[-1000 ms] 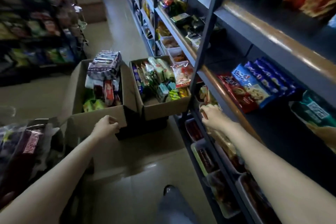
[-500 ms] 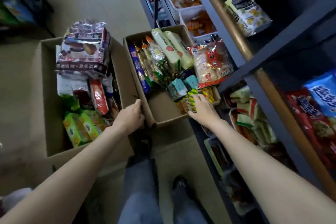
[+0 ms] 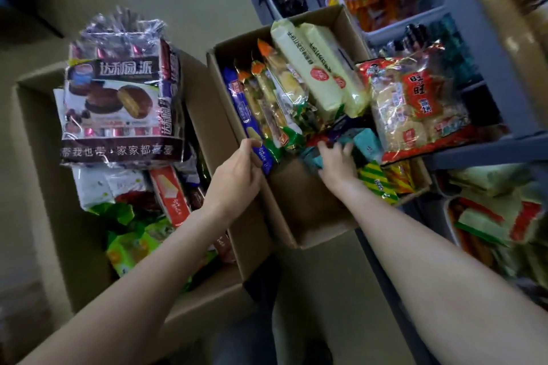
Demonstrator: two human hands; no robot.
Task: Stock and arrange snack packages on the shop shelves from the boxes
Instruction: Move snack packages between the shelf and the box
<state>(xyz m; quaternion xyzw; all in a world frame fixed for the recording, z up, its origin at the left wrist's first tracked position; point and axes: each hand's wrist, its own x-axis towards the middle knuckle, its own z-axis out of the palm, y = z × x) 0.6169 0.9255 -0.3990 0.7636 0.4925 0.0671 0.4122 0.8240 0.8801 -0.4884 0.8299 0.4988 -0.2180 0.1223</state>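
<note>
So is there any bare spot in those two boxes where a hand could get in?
Yes: the near end of the right cardboard box shows bare floor, bordered by the left hand, the right hand and the yellow-green striped packet. Its far half is crammed with upright packets. The left cardboard box is heaped, topped by a chocolate-pie bag.

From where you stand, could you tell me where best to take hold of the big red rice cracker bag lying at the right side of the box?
Probably by its near sealed edge, coming from the front. The rice cracker bag lies flat over the right wall of the box, its near end overhanging and unobstructed, while the pale green packs crowd its left side.
</note>
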